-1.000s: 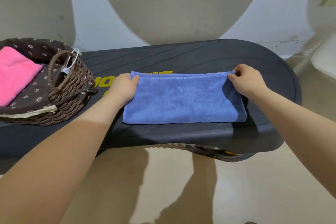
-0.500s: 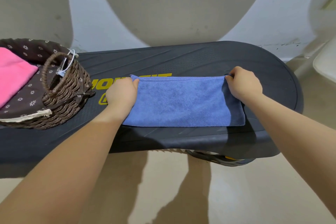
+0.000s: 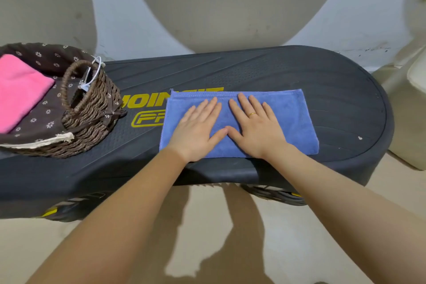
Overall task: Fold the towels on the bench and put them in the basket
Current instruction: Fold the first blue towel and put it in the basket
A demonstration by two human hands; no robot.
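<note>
While the black bench (image 3: 299, 71) carries everything, the step in hand looks like smoothing the half-folded blue towel (image 3: 292, 120), which lies flat on it under both palms. To do it well, I judge the hands should sweep outward from the middle, keeping the far hems aligned. The wicker basket (image 3: 92, 117), holding a pink towel (image 3: 20, 90), sits well off beyond the left hand (image 3: 198, 127). Both it and the right hand (image 3: 255, 127) lie flat, fingers straight, grasping nothing. A second ago they pinched the towel's far corners.

left hand (image 3: 197, 127) flat, fingers straight | right hand (image 3: 255, 124) flat
</note>
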